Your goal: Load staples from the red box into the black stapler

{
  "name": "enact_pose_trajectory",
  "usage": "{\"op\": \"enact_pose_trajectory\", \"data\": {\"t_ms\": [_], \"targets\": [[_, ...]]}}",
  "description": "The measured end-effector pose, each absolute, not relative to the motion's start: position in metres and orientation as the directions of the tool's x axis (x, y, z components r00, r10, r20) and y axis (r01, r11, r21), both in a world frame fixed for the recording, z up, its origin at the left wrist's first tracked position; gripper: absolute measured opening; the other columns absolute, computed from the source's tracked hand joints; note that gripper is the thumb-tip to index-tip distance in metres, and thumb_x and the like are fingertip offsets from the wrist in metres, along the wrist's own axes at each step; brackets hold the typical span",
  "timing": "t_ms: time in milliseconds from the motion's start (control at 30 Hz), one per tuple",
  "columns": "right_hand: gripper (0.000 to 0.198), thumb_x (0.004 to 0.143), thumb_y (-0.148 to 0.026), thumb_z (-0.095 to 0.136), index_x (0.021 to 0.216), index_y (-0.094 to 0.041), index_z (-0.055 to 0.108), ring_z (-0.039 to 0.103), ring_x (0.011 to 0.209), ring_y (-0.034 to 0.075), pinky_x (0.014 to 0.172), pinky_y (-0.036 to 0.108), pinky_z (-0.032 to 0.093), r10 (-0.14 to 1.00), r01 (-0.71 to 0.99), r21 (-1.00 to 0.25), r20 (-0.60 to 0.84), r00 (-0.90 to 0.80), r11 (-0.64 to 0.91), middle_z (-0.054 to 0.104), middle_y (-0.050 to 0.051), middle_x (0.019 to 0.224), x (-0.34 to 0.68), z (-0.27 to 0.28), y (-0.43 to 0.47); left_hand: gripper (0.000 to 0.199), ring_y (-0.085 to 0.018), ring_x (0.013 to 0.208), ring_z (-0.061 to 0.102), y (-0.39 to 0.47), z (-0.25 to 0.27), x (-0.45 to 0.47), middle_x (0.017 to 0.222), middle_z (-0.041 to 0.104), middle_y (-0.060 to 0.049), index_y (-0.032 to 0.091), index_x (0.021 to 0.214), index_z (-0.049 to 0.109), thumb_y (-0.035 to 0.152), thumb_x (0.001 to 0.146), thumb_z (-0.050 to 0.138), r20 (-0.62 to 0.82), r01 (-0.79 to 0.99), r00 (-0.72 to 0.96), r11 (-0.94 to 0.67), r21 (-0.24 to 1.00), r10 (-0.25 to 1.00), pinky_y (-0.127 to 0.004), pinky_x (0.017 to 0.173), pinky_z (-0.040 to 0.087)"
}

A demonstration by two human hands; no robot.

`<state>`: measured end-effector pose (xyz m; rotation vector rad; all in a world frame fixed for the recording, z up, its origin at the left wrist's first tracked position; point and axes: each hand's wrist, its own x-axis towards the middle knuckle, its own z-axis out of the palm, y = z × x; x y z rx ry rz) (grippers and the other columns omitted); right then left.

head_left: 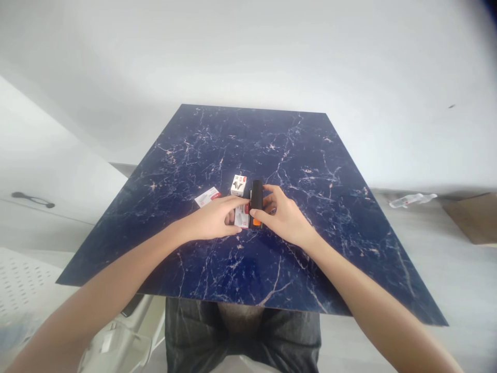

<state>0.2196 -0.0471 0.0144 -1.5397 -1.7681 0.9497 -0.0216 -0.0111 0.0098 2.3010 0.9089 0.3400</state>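
Near the middle of the table, my right hand (282,215) grips a long black object with an orange part at its near end, which looks like a stapler (257,194). The thumb lies on its left side and the fingers curl round its right. My left hand (217,217) is closed around a small white and red box (241,216) standing right beside the stapler. Just beyond the left fingers sits a white cube-shaped box (238,185) with a dark printed picture. A white and red leaflet or flat packet (207,197) lies partly behind the left hand.
The dark blue marbled table (248,140) stands near a white wall. On the floor at the right are a clear plastic bottle (412,200) and a cardboard box (473,217). A white cabinet or drawer with a dark handle (33,199) is at the left.
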Motion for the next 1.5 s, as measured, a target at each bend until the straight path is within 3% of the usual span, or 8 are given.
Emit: {"op": "enact_pose_trajectory", "data": {"t_ms": [167,300,500,667,800,900,1133,1500], "targets": [[0.068,0.087,-0.043,0.075,0.145,-0.02,0.047,0.073,0.083,0.023,0.075,0.039,0.059,0.989,0.567,-0.819,0.0,-0.151,0.087,0.075,0.007,0.108,0.22,0.014,-0.048,0.052,-0.03,0.118,0.067,-0.005,0.023,-0.028,0.145,0.058,-0.012,0.027,0.14,0.059,0.045,0.093,0.072,0.088,0.541,0.726,-0.646,0.538,0.682,-0.047,0.099,0.056],[0.057,0.097,-0.047,0.064,0.145,-0.022,0.048,0.075,0.085,0.024,0.078,0.042,0.06,0.987,0.556,-0.827,-0.003,-0.158,0.086,0.076,0.009,0.111,0.222,0.012,-0.048,0.034,-0.028,0.119,0.066,0.02,0.031,-0.055,0.139,0.062,-0.01,0.024,0.128,0.067,0.029,0.094,0.06,0.139,0.626,0.659,-0.641,0.445,0.739,-0.048,0.106,0.053],[0.048,0.103,-0.045,0.055,0.146,-0.024,0.05,0.077,0.087,0.024,0.08,0.042,0.063,0.986,0.52,-0.851,-0.016,-0.168,0.075,0.077,0.01,0.118,0.225,0.006,-0.044,0.074,-0.032,0.143,0.05,0.05,0.033,-0.1,0.154,0.059,-0.003,0.036,0.149,0.059,0.022,0.077,0.072,-0.101,0.571,0.785,-0.651,0.5,0.611,-0.05,0.117,0.046],[0.049,0.104,-0.046,0.054,0.147,-0.024,0.05,0.078,0.086,0.025,0.082,0.044,0.063,0.984,0.536,-0.842,-0.03,-0.174,0.069,0.077,0.01,0.119,0.225,0.006,-0.044,0.064,-0.032,0.134,0.058,0.052,0.033,-0.101,0.149,0.062,-0.006,0.034,0.143,0.064,0.033,0.081,0.076,-0.12,0.625,0.739,-0.608,0.49,0.663,-0.046,0.109,0.05],[0.048,0.104,-0.046,0.054,0.146,-0.023,0.05,0.078,0.088,0.025,0.082,0.044,0.063,0.984,0.538,-0.839,-0.022,-0.174,0.076,0.076,0.01,0.119,0.225,0.006,-0.044,0.061,-0.03,0.117,0.066,0.044,0.038,-0.085,0.134,0.068,-0.009,0.027,0.136,0.067,0.049,0.081,0.081,-0.082,0.644,0.693,-0.564,0.517,0.716,-0.043,0.099,0.053],[0.048,0.104,-0.045,0.054,0.146,-0.022,0.05,0.078,0.09,0.025,0.083,0.044,0.063,0.984,0.548,-0.832,-0.01,-0.176,0.089,0.077,0.009,0.118,0.224,0.006,-0.044,0.059,-0.027,0.11,0.068,0.029,0.042,-0.065,0.13,0.069,-0.009,0.025,0.134,0.067,0.048,0.081,0.081,0.014,0.554,0.719,-0.585,0.592,0.695,-0.041,0.097,0.054],[0.047,0.105,-0.044,0.054,0.145,-0.022,0.051,0.078,0.091,0.026,0.085,0.045,0.062,0.983,0.549,-0.83,-0.001,-0.182,0.101,0.077,0.009,0.116,0.224,0.009,-0.045,0.066,-0.033,0.13,0.061,-0.003,0.019,-0.027,0.142,0.064,-0.013,0.023,0.143,0.06,0.041,0.083,0.081,0.207,0.46,0.751,-0.722,0.517,0.627,-0.05,0.112,0.049],[0.045,0.105,-0.044,0.053,0.144,-0.022,0.051,0.078,0.091,0.026,0.083,0.043,0.063,0.982,0.563,-0.819,0.0,-0.189,0.108,0.076,0.008,0.116,0.224,0.009,-0.045,0.072,-0.035,0.133,0.057,-0.008,0.006,-0.018,0.144,0.061,-0.015,0.021,0.148,0.052,0.044,0.086,0.08,0.147,0.527,0.733,-0.69,0.496,0.664,-0.054,0.113,0.047]]}}
